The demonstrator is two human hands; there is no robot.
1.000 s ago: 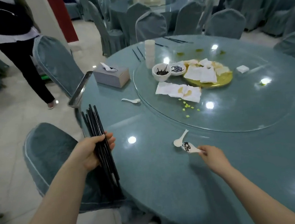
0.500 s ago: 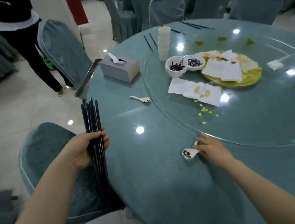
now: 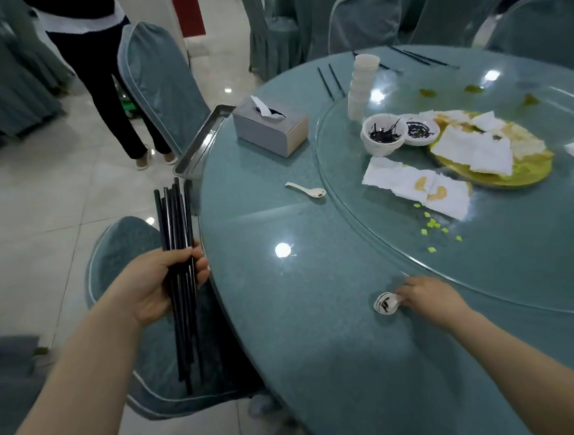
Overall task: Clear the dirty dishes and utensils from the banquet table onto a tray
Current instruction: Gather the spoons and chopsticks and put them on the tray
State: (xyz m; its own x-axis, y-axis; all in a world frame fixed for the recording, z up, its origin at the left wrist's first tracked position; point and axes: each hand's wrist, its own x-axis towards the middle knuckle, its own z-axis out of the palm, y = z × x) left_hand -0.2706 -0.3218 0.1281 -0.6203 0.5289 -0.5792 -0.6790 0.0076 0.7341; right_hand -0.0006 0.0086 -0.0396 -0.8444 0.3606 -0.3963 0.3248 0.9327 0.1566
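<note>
A bundle of black chopsticks [image 3: 179, 277] is gripped upright in the left hand [image 3: 160, 282], held just off the table's [image 3: 323, 351] near-left edge. A stained white spoon [image 3: 385, 303] on the table near its front edge, just outside the glass turntable [image 3: 523, 267], is pinched by the right hand [image 3: 429, 297]. A metal tray [image 3: 200, 141] overhangs the far-left edge.

Illumination is moderate, even and cool, from overhead fixtures. These reflect as round white glare spots on the table [image 3: 321, 317], strongest at 12 and 3 o'clock, and on the floor tiles [image 3: 54, 201] at 10 o'clock. Shadows are soft and faint. Wide-angle distortion bends the frame edges. The right hand [image 3: 429, 297] and the spoon [image 3: 386, 303] at its fingertips appear motion-blurred.
</note>
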